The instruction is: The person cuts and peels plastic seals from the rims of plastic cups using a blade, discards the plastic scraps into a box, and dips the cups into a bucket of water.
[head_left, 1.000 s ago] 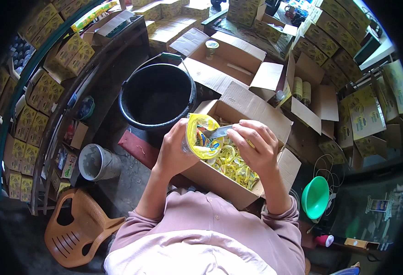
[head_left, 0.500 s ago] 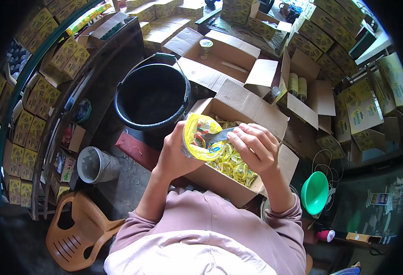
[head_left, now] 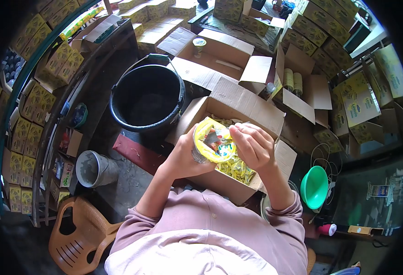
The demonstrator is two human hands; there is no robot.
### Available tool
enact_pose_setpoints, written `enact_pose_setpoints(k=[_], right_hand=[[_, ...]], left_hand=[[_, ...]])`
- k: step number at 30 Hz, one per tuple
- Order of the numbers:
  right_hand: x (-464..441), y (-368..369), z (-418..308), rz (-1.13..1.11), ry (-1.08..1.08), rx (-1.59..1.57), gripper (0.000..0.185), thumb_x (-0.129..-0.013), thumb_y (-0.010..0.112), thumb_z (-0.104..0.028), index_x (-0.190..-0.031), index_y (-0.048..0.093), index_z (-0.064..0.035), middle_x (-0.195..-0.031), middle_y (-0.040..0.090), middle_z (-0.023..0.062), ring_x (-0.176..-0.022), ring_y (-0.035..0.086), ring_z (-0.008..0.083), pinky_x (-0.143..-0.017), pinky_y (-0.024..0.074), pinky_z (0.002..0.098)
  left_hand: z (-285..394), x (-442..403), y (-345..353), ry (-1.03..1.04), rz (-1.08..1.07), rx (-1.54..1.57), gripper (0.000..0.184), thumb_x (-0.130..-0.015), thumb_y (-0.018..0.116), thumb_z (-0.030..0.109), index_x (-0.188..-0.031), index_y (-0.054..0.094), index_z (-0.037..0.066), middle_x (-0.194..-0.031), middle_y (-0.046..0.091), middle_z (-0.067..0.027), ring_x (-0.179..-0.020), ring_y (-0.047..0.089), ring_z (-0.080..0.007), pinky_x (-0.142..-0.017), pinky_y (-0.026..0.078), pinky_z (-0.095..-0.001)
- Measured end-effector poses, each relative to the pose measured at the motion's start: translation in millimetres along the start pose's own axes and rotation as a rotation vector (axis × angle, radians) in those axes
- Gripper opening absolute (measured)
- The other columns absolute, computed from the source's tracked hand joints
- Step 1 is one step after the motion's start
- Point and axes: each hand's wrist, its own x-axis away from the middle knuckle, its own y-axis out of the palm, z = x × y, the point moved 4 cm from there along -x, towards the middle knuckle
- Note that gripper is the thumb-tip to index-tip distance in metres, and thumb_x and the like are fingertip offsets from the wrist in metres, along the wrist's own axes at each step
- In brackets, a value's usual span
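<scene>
My left hand [head_left: 187, 153] is wrapped round a clear cup with a yellow wrapper [head_left: 202, 153] folded over its rim. The cup's mouth tilts toward the right and shows printed wrapping inside. At the cup's right edge my right hand [head_left: 255, 145] has its fingers pinched together on a grey blade-like tool [head_left: 215, 136], whose end reaches into the cup's mouth. Below both hands stands an open cardboard box [head_left: 224, 187] holding many yellow wrappers [head_left: 237, 170].
A black bucket [head_left: 113, 103] stands behind left, a grey bucket [head_left: 101, 169] and brown chair [head_left: 80, 236] at left. Open cartons [head_left: 201, 74] lie ahead, one with a cup [head_left: 198, 47]. A green bowl [head_left: 314, 187] is at right, with stacked yellow boxes [head_left: 359, 107] behind.
The cup has moved slightly right and its mouth has turned. My right hand has come closer to the rim, and less of the tool shows. The surroundings have shifted left in view.
</scene>
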Motion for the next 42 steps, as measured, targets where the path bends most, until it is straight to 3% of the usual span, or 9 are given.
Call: enact_pose_setpoints(k=[8,14,17,20,23,28,30,33,42], right_hand=[[6.1,-4.1,3.5,0.017,-0.020,-0.037,0.034,-0.071,0.063,-0.008,-0.103,0.057,0.0042,-0.079,0.062,0.0093,-0.076,0.063,0.0207,-0.071,0.0525,0.0327],[9.0,-3.6,6.3,0.031,-0.009,-0.074,0.035,-0.072,0.062,-0.008,-0.103,0.055,0.0051,-0.080,0.062,0.0102,-0.077,0.063,0.0217,-0.071,0.0528,0.0337],[12.5,-3.6,9.0,0.032,0.005,-0.096,0.035,-0.071,0.062,-0.006,-0.104,0.055,0.0054,-0.081,0.062,0.0110,-0.076,0.063,0.0223,-0.071,0.0530,0.0341],[15.5,-3.8,12.5,0.035,0.030,-0.107,0.034,-0.071,0.061,-0.004,-0.104,0.055,0.0056,-0.081,0.062,0.0116,-0.076,0.063,0.0227,-0.070,0.0532,0.0341],[17.1,-3.4,15.8,0.063,0.050,-0.105,0.034,-0.069,0.060,0.002,-0.103,0.055,0.0055,-0.083,0.062,0.0118,-0.076,0.063,0.0224,-0.068,0.0531,0.0331],[17.5,-12.0,24.1,0.090,0.074,-0.006,0.040,-0.066,0.061,0.006,-0.105,0.055,0.0058,-0.078,0.061,0.0092,-0.069,0.061,0.0193,-0.062,0.0512,0.0307],[18.7,-16.3,27.3,0.085,0.087,0.025,0.040,-0.066,0.061,0.006,-0.105,0.056,0.0059,-0.076,0.061,0.0089,-0.068,0.061,0.0188,-0.061,0.0510,0.0301],[18.6,-20.0,26.8,0.074,0.086,0.047,0.040,-0.067,0.061,0.007,-0.106,0.055,0.0057,-0.072,0.060,0.0088,-0.067,0.060,0.0183,-0.060,0.0505,0.0294],[21.8,-19.3,17.9,0.023,0.194,0.000,0.046,-0.068,0.064,0.005,-0.113,0.052,0.0035,-0.067,0.058,0.0063,-0.061,0.058,0.0168,-0.057,0.0492,0.0277]], left_hand=[[0.2,-10.3,6.4,0.085,-0.133,0.200,0.057,-0.058,0.072,0.012,-0.108,0.047,-0.004,-0.091,0.058,-0.0107,-0.082,0.056,-0.0161,-0.078,0.044,-0.0269],[-5.4,-11.1,15.7,-0.061,-0.308,0.442,0.053,-0.061,0.069,0.012,-0.108,0.048,-0.003,-0.092,0.058,-0.0080,-0.081,0.054,-0.0117,-0.077,0.043,-0.0241],[-5.7,-9.9,20.3,-0.226,-0.424,0.617,0.058,-0.062,0.069,0.008,-0.113,0.043,-0.002,-0.088,0.058,-0.0077,-0.082,0.056,-0.0124,-0.073,0.047,-0.0270],[-11.1,-12.0,28.7,-0.204,-0.500,0.709,0.052,-0.063,0.066,0.008,-0.109,0.045,-0.003,-0.078,0.059,-0.0072,-0.072,0.057,-0.0128,-0.064,0.048,-0.0265],[-32.9,-10.3,38.1,-0.263,-0.784,0.756,0.070,-0.061,0.068,0.010,-0.122,0.034,-0.001,-0.099,0.054,-0.0062,-0.088,0.054,-0.0123,-0.079,0.044,-0.0261],[-13.6,-26.7,23.5,-0.201,-0.366,0.604,0.074,-0.061,0.067,0.010,-0.124,0.030,-0.002,-0.113,0.044,-0.0096,-0.107,0.043,-0.0152,-0.091,0.037,-0.0282],[-10.6,-32.9,19.0,0.022,-0.247,0.539,0.069,-0.063,0.065,0.011,-0.123,0.031,-0.002,-0.111,0.045,-0.0097,-0.105,0.044,-0.0160,-0.093,0.034,-0.0286],[-7.3,-32.3,13.8,-0.044,-0.124,0.452,0.067,-0.065,0.065,0.012,-0.121,0.032,-0.002,-0.106,0.047,-0.0099,-0.100,0.046,-0.0169,-0.093,0.034,-0.0291],[-4.3,-21.1,13.8,0.152,0.074,-0.066,0.065,-0.059,0.071,0.008,-0.115,0.038,0.000,-0.103,0.054,-0.0160,-0.096,0.055,-0.0236,-0.083,0.044,-0.0317]])
